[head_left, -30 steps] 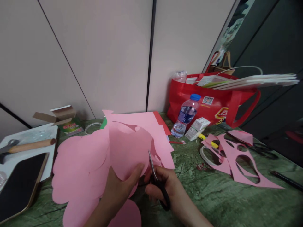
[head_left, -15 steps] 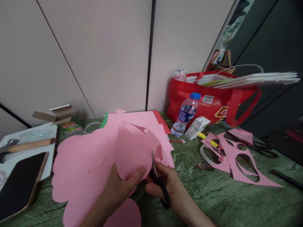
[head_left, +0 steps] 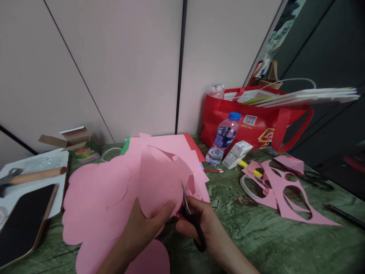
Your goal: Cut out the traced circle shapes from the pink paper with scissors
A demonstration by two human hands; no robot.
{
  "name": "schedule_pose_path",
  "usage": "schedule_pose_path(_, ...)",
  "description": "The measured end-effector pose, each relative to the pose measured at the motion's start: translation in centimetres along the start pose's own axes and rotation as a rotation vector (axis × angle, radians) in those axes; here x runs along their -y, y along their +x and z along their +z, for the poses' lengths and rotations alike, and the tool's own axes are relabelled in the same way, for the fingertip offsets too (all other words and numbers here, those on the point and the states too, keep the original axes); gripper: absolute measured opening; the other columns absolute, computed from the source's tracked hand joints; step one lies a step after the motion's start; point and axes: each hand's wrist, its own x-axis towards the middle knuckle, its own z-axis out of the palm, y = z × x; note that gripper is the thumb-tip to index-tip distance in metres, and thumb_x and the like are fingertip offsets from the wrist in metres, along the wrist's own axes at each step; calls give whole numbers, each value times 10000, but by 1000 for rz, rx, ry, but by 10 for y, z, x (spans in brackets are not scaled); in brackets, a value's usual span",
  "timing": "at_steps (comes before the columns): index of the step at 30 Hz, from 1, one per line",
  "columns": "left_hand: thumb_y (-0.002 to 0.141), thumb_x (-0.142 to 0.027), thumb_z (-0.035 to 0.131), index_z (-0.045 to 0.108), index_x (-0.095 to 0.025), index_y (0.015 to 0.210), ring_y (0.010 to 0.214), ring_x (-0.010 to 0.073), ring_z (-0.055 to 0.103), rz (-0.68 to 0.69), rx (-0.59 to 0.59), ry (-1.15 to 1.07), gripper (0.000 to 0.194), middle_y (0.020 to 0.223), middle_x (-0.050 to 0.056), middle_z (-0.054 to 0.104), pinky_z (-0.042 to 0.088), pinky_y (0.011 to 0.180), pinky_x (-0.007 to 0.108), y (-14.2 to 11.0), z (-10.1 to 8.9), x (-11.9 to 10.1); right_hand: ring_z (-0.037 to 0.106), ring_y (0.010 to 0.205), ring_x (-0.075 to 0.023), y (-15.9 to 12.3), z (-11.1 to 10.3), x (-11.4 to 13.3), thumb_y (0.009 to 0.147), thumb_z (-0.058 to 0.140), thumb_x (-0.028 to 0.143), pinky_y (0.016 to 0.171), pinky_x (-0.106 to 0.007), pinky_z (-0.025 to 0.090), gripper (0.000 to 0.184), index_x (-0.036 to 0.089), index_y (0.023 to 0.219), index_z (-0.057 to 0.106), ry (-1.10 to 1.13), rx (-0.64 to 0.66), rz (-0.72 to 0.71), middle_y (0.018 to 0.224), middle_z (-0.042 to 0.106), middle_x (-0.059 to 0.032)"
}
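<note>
Between thumb and fingers, my left hand (head_left: 148, 224) grips a piece of pink paper (head_left: 162, 182) near its lower edge; most of the fingers are hidden behind it. My right hand (head_left: 202, 220) is closed round the black handles of a pair of scissors (head_left: 191, 220). The blades point up and lie against the right edge of the held paper, where a curved strip is partly cut away. Below and to the left spreads a large scalloped pink paper shape (head_left: 94, 190). More pink sheets (head_left: 176, 142) lie behind the held piece.
Pink paper offcuts (head_left: 285, 190) with holes lie over a tape roll (head_left: 245, 186) at right. A water bottle (head_left: 225, 137) and small white carton (head_left: 237, 154) stand before a red bag (head_left: 251, 114). A phone (head_left: 25, 220), hammer (head_left: 37, 176) and opened box (head_left: 82, 146) are at left.
Almost nothing differs. Both hands, the scissors and the held paper stay in nearly the same place; the blades look slightly closer together.
</note>
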Motion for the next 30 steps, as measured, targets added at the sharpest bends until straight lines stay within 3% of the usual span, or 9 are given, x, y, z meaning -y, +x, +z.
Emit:
schedule_pose_path(4,593,-362,654,595,-158,709,768,248,635,-2,18,-45,242,810,78,682,520,666,354,0,0,-1,289,481,-79,-1,-1,-1,534,782,428,452,-204,255,372,173,671,547,-26,4,2,562,368,69)
schedule_pose_path(10,592,-335,673,521,-181,499,742,251,625,4,34,-40,235,571,37,615,518,671,366,2,-3,3,302,473,-76,-1,-3,-6,540,777,433,445,-203,257,382,172,686,539,-32,-6,22,545,393,72)
schedule_pose_path(14,599,-330,667,534,-186,526,734,251,622,9,27,-38,209,468,-1,545,516,667,361,3,-4,4,308,471,-73,-1,-4,-9,536,789,407,439,-199,243,378,164,683,540,-25,-6,21,532,419,72)
schedule_pose_path(30,585,-318,663,496,-189,528,760,244,634,13,6,-89,219,719,73,686,509,581,296,4,-3,6,353,398,-56,-1,-3,-9,544,780,366,375,-165,257,354,151,669,528,-27,-25,51,478,471,72)
